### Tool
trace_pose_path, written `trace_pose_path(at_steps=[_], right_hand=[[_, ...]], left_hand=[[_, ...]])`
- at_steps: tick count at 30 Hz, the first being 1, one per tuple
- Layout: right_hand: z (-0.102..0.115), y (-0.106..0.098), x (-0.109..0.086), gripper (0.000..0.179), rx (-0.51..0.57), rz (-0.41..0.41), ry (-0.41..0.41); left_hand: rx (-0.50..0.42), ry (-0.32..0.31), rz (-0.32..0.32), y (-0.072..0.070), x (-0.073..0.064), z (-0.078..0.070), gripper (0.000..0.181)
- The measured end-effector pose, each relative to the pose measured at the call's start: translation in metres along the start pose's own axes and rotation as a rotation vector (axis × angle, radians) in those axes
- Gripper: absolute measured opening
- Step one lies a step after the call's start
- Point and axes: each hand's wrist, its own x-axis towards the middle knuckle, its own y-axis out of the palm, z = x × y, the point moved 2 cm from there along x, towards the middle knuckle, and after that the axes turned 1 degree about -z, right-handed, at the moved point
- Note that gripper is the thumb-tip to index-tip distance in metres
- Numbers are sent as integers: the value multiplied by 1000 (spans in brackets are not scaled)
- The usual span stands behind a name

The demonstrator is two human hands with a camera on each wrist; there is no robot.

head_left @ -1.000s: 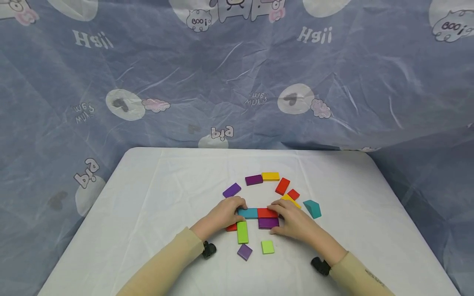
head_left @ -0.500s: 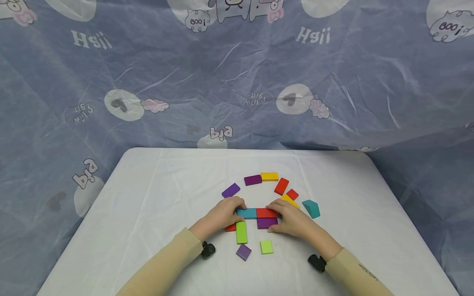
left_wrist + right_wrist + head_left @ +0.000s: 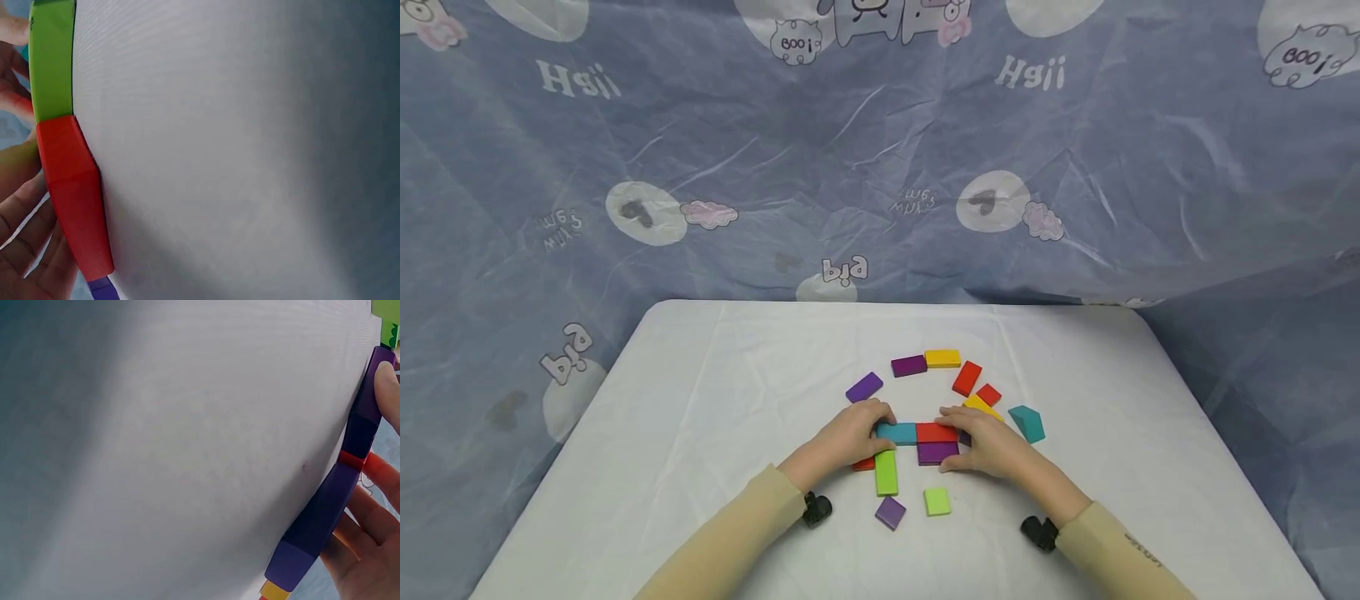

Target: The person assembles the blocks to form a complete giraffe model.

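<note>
White table [image 3: 737, 375]: midway between its side edges, half-closed left hand [image 3: 852, 429] grips blue block [image 3: 898, 433]; half-closed right hand [image 3: 988, 439] brackets red block [image 3: 936, 432] and purple block [image 3: 936, 453]. Blue-red join apparently complete; block arc [image 3: 909, 366] toward far edge has gaps left.

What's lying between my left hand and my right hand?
Between your left hand and right hand, the head view shows a blue block end to end with a red block, and a purple block along the red one's near side.
</note>
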Motion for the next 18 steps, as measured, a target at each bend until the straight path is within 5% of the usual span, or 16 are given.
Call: trace_pose_path(at_steps=[7, 18], right_hand=[[0, 1, 0, 67, -20, -10, -7], [1, 0, 0, 67, -28, -1, -14]], left_hand=[[23, 22, -1, -8, -8, 0, 22], [221, 346, 59, -7, -42, -22, 38]])
